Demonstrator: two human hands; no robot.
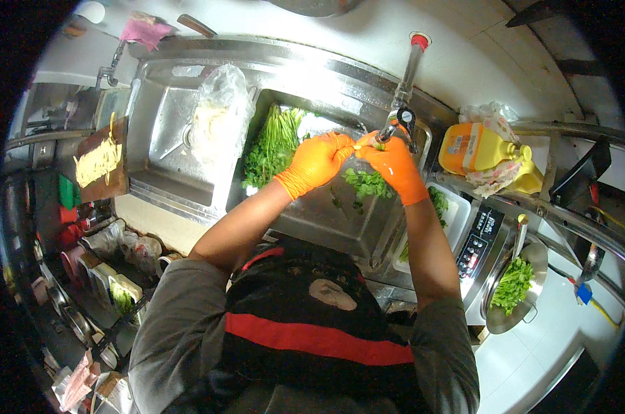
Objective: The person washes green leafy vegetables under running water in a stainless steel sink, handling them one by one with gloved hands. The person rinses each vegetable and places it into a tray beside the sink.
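My left hand (pixel 317 160) and my right hand (pixel 392 165), both in orange rubber gloves, meet over the right basin of a steel sink (pixel 338 222), just below the faucet (pixel 408 77). The fingers of both are closed on leafy green herb stems, whose pale ends show between the fingertips. The herb's leaves (pixel 366 183) hang beneath my right hand. Left of my hands, a large bunch of leafy green herbs (pixel 276 145) lies in the same basin. Some loose leaves lie on the basin floor.
A clear plastic bag (pixel 221 114) with pale contents lies at the left basin. Yellow jugs (pixel 478 150) and a white tray of greens (pixel 460 209) stand right. Beyond are an induction cooker (pixel 478 243) and a steel pan (pixel 537 279) of greens. A board (pixel 102 183) bears yellow strips.
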